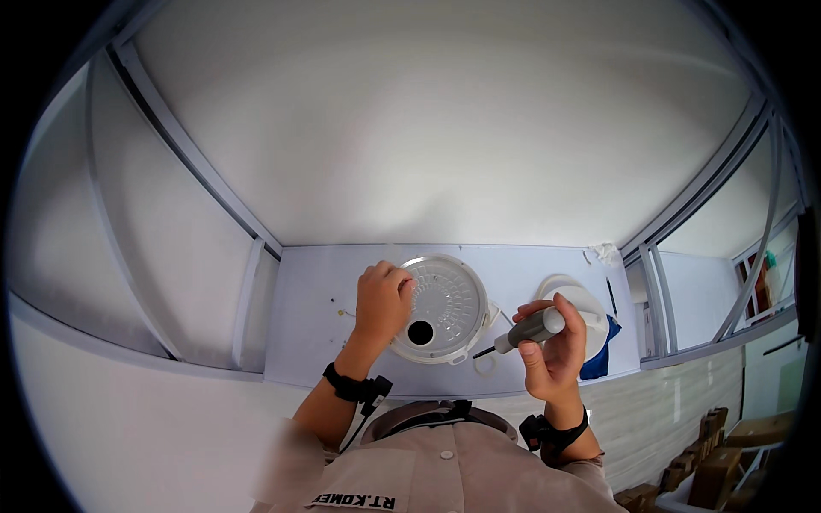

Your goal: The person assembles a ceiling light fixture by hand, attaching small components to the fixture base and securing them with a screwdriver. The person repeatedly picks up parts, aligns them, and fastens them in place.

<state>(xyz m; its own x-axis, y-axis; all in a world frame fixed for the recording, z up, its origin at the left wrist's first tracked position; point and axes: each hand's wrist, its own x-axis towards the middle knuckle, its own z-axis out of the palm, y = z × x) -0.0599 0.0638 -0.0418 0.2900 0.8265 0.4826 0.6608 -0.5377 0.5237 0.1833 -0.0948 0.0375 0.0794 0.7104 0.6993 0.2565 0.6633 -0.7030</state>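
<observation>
A round grey-white appliance part (pixel 449 295) with rings of small raised or pierced marks and one dark round hole lies on the table. My left hand (pixel 383 299) is over its left rim, fingers curled together; whatever they may pinch is hidden. To the right of this part, my right hand (pixel 558 355) grips a screwdriver (pixel 532 329) with a grey handle and a light butt end. Its dark shaft points left and down, apart from the round part. Behind the right hand sits a white round lid-like piece (pixel 590 312), partly covered by the fingers.
The pale table (pixel 312 282) has a wall behind it and metal frame posts at both sides. A blue cloth or bag (pixel 601 355) lies at the right edge, with crumpled white plastic (pixel 605 252) in the back right corner. Cardboard boxes (pixel 714 479) stand low at the right.
</observation>
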